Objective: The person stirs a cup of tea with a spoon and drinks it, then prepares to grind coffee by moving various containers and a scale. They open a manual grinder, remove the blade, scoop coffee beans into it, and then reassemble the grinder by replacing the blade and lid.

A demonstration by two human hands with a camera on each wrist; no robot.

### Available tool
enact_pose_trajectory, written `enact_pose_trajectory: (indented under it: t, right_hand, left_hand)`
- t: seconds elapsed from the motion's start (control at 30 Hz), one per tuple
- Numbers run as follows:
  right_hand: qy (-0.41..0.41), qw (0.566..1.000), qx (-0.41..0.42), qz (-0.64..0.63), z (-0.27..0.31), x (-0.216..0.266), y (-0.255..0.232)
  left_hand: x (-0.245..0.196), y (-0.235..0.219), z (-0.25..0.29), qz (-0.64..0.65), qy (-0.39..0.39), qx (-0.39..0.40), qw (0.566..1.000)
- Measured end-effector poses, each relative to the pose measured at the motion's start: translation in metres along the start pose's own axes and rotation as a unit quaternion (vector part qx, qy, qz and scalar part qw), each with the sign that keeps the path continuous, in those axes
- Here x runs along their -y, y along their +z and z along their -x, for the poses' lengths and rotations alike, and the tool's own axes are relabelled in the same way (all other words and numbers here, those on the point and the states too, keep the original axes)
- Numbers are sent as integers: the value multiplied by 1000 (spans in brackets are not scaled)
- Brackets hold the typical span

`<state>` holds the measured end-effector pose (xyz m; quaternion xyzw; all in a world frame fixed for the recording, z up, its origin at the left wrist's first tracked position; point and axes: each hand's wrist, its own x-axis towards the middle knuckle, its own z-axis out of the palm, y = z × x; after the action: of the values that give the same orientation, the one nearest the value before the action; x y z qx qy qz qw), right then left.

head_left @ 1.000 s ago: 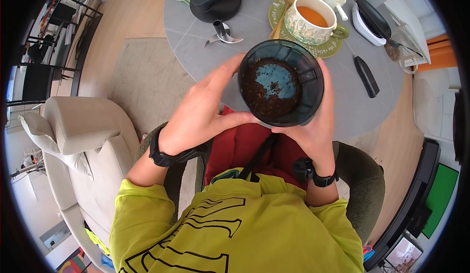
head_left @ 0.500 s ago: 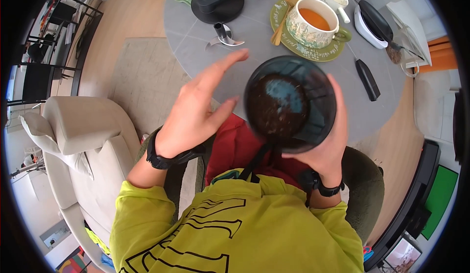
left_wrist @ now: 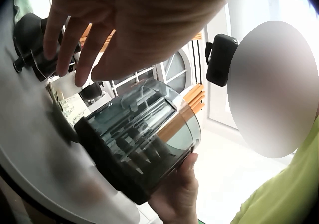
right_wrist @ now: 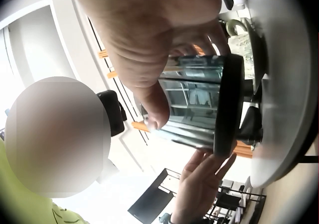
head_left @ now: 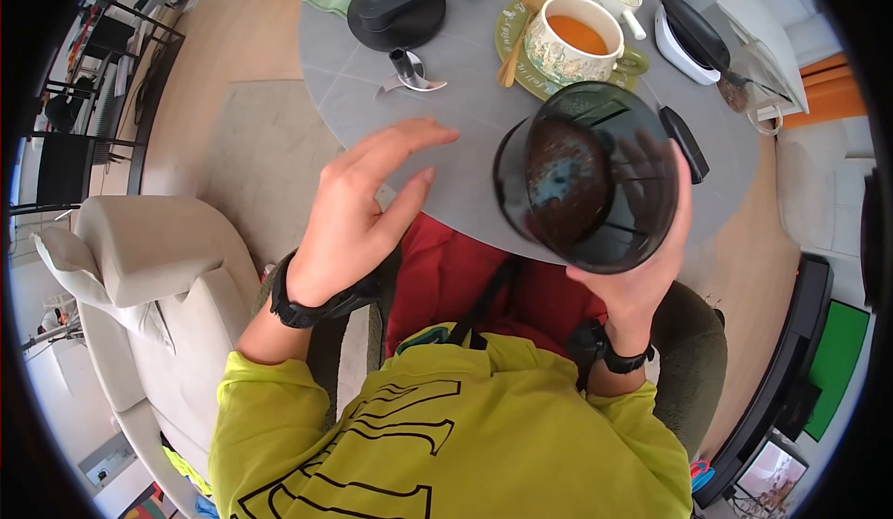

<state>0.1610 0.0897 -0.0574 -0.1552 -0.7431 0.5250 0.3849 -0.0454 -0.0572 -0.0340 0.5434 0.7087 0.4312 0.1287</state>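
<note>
My right hand [head_left: 644, 288] holds a smoky see-through chopper bowl [head_left: 591, 179] from its right side, tilted above the table's near edge. Dark brown crumbs coat much of its bluish bottom inside. In the right wrist view the thumb [right_wrist: 158, 109] lies along the bowl's wall, and the bowl's black base [right_wrist: 229, 104] faces the tabletop. To the left, apart from the bowl, my left hand [head_left: 358, 207] hangs in the air with bent, loose fingers and nothing in them. A chopper blade [head_left: 409, 71] with a black hub lies on the table beyond the left hand.
Behind the bowl, a patterned cup [head_left: 572, 49] of orange liquid stands on a green plate [head_left: 505, 28] with a wooden spoon [head_left: 510, 61]. A black lid-like piece [head_left: 400, 19] sits at the back left. A black elongated object [head_left: 686, 152] lies right of the bowl.
My left hand has let go of the bowl and drawn back to the left. The bowl, now in my right hand alone, has shifted right and tilted.
</note>
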Motion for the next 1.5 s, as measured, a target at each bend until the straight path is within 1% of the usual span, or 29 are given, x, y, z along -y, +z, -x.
enact_pose_trajectory:
  t: [0.03, 0.1, 0.2, 0.27, 0.3, 0.37, 0.4, 0.43, 0.5, 0.53, 0.57, 0.63, 0.67, 0.7, 0.73, 0.77, 0.8, 0.87, 0.97, 1.0, 1.03, 1.1, 1.13, 1.23, 1.3, 1.37, 1.4, 1.43, 1.5]
  right_hand:
    - [-12, 999, -50, 2, -2, -1, -1]
    - [12, 997, 62, 44, 4, 2, -3]
    - [-10, 999, 35, 22, 5, 2, 2]
    - [-6, 994, 56, 91, 5, 4, 2]
    - [-5, 995, 51, 90, 5, 4, 3]
    - [-17, 999, 18, 42, 4, 4, 4]
    - [-1, 999, -29, 27, 6, 0, 7]
    - [-2, 999, -27, 27, 6, 1, 5]
    - [9, 993, 81, 82, 8, 3, 2]
    - [1, 998, 50, 32, 9, 0, 5]
    - [2, 998, 51, 33, 9, 0, 5]
    - [-1, 999, -16, 50, 8, 0, 5]
    - [-20, 998, 1, 63, 6, 0, 4]
    - [-39, 996, 17, 75, 4, 1, 3]
    - [-20, 996, 26, 87, 6, 1, 3]
    - [-1, 994, 36, 99, 7, 1, 2]
    - [0, 994, 36, 99, 6, -1, 1]
    - [6, 998, -69, 10, 3, -8, -1]
    - [-14, 998, -36, 42, 5, -8, 0]
    - [-15, 994, 34, 106, 8, -2, -3]
    - [-13, 994, 36, 102, 10, -2, -1]
    - [4, 999, -36, 26, 12, -2, 3]
    - [7, 999, -26, 23, 11, 1, 4]
    - [-35, 987, 69, 143, 8, 11, 7]
    - [-48, 989, 68, 125, 12, 3, 14]
    - [-41, 999, -19, 27, 9, 3, 13]
    - [-59, 997, -24, 50, 6, 3, 15]
    - [-61, 996, -26, 53, 6, 2, 14]
    - [-60, 991, 44, 112, 9, 1, 12]
  left_hand:
    - [0, 0, 0, -7, 5, 0, 1000]
    - [-1, 1, 0, -5, 3, 0, 1000]
    - [-1, 1, 0, 7, 0, 10, 1000]
    - [-2, 0, 0, 12, 3, 14, 1000]
    - [-4, 1, 1, 11, 4, 19, 1000]
    - [-5, 2, 0, 13, 7, 25, 1000]
    - [-5, 2, 0, 25, 5, 28, 999]
    - [-5, 2, 1, 36, 3, 31, 999]
    - [-2, 3, 1, 56, 1, 24, 998]
    - [-1, 3, 2, 78, -3, 16, 997]
    - [0, 3, 1, 79, -4, 15, 997]
    - [2, 0, 2, 129, -21, 9, 991]
    - [2, 1, 2, 128, -21, 9, 992]
    - [1, 2, 2, 164, -36, 4, 986]
    - [1, 3, 2, 200, -51, 0, 979]
    - [0, 3, 1, 200, -50, 2, 978]
    - [0, 3, 1, 230, -65, 2, 971]
    - [-1, 1, 3, 258, -86, -3, 962]
    - [0, 2, 3, 289, -108, -4, 951]
    - [1, 3, 3, 301, -101, -13, 948]
    - [3, 4, 2, 313, -92, -21, 945]
    - [1, 1, 0, 322, -106, -24, 941]
    - [0, -1, 1, 330, -115, -29, 936]
    - [2, -2, 1, 356, -134, -32, 924]
    - [0, -3, 2, 352, -147, -36, 924]
    - [4, -4, 2, 395, -136, -29, 908]
    - [3, -4, 2, 397, -133, -31, 908]
    - [0, -4, 2, 383, -141, -31, 912]
    - [-2, -4, 0, 371, -143, -22, 917]
